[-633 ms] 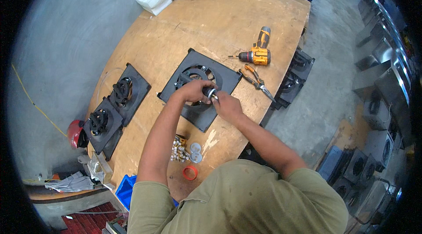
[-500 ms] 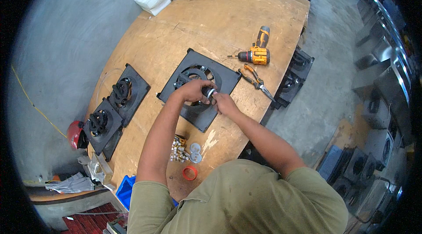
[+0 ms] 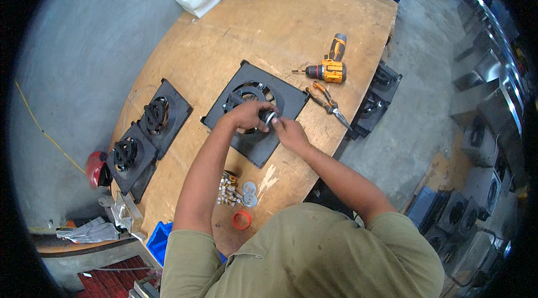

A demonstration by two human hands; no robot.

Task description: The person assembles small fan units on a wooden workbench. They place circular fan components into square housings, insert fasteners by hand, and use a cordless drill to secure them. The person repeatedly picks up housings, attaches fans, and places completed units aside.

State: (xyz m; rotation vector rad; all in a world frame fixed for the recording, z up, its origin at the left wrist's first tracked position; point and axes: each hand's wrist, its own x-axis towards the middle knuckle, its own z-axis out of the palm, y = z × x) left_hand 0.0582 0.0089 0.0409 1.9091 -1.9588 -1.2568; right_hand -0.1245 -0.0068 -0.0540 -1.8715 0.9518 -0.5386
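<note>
Over the near half of a black square fan panel, both my hands meet at a small round thing with a white rim, which looks like a roll of tape. The fingers of my left hand curl round it from the left and above. From the right, my right hand is closed, its thumb and fingertips pinched at the roll's edge. Whatever lies between those fingertips is too small to make out. The panel lies flat on the wooden table, and my left hand hides part of its round fan opening.
To the right lie a yellow cordless drill and long-nose pliers. More fan panels lie at the left edge. Nearer me are small white-and-brass parts, clear discs, a red ring and a blue bin.
My right hand has shifted very slightly at the roll, its thumb now higher along the edge. My left hand keeps its hold. The whole view has moved a little.
</note>
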